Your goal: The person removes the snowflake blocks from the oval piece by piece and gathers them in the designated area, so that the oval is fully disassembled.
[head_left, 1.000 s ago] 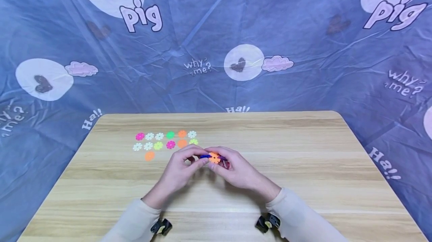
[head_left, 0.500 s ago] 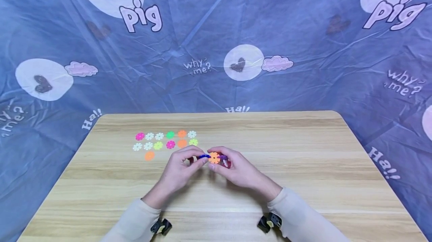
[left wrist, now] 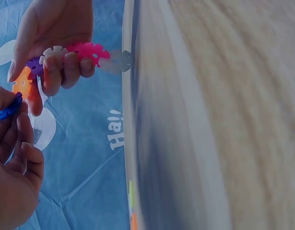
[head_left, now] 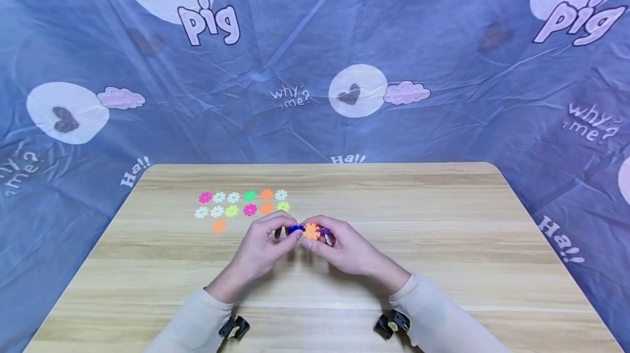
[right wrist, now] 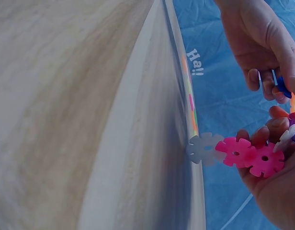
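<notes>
In the head view my left hand pinches a blue snowflake disc between thumb and index finger. My right hand grips a chain of interlocking snowflake discs above the table. At the chain's near end is an orange disc, right against the blue one. Behind it, the left wrist view shows a purple disc and a white one. Two pink discs and a translucent white disc hang past the right fingers in the right wrist view. Fingers partly cover the chain.
Loose snowflake discs lie in rows on the wooden table, beyond and left of the hands. Among them are a green one, a magenta one and an orange one. A printed blue cloth hangs behind.
The blue disc has tilted in my left fingers, so more of its face shows beside the orange disc. Both hands stay almost in place, and the loose discs have not been moved.
</notes>
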`<state>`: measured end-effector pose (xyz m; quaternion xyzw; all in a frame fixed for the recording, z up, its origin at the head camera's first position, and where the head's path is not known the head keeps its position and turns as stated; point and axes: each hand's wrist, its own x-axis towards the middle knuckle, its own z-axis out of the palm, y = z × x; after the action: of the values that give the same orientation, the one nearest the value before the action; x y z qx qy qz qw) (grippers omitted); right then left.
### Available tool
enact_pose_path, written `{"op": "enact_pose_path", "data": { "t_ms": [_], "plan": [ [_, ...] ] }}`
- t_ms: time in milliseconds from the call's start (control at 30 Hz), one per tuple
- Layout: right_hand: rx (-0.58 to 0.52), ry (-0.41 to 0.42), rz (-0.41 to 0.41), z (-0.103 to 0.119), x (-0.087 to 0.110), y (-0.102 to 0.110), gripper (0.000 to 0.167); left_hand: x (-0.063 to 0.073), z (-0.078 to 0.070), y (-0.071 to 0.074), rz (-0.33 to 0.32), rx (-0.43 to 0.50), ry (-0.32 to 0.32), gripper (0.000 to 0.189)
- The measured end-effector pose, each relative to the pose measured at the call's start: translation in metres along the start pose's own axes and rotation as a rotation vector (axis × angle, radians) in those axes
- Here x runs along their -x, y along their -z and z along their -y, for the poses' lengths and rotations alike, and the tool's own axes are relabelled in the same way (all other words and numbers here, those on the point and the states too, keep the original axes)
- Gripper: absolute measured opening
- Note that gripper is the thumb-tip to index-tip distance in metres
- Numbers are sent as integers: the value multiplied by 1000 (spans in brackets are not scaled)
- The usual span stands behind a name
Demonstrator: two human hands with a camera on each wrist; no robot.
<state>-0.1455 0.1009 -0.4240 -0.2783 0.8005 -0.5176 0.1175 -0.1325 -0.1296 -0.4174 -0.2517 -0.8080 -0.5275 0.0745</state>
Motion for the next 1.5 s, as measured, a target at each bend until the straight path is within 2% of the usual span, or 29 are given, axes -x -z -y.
{"op": "enact_pose_path", "data": {
  "t_ms": [200, 400, 533, 700, 800, 900, 1000, 1200, 1333, 1500],
  "plan": [
    [5, -16, -13, 0, 0, 0, 33, 1, 0, 4, -5, -18, 17, 7],
    [12, -24, -19, -1, 1, -1, 36, 5, 2, 12, 24, -58, 99, 10],
    [21, -30, -22, -1, 1, -1, 39, 8, 3, 21, 31, -126, 180, 13],
    [31, -33, -28, -3, 2, -1, 42, 8, 4, 33, 18, -242, 328, 15],
    [27, -33, -27, -4, 2, -1, 43, 7, 6, 40, -15, -269, 418, 16],
    [22, -33, -24, -5, 1, -1, 43, 7, 7, 47, -66, -274, 479, 19],
    [18, -32, -25, -6, 1, 0, 42, 7, 11, 55, -89, -303, 498, 19],
    [12, -26, -27, -4, 1, -1, 41, 8, 21, 72, -64, -383, 512, 20],
    [13, -31, -25, -3, 1, -1, 41, 9, 26, 77, -59, -391, 542, 20],
    [17, -30, -24, -2, 1, -1, 41, 11, 30, 82, -63, -396, 548, 19]
  ]
}}
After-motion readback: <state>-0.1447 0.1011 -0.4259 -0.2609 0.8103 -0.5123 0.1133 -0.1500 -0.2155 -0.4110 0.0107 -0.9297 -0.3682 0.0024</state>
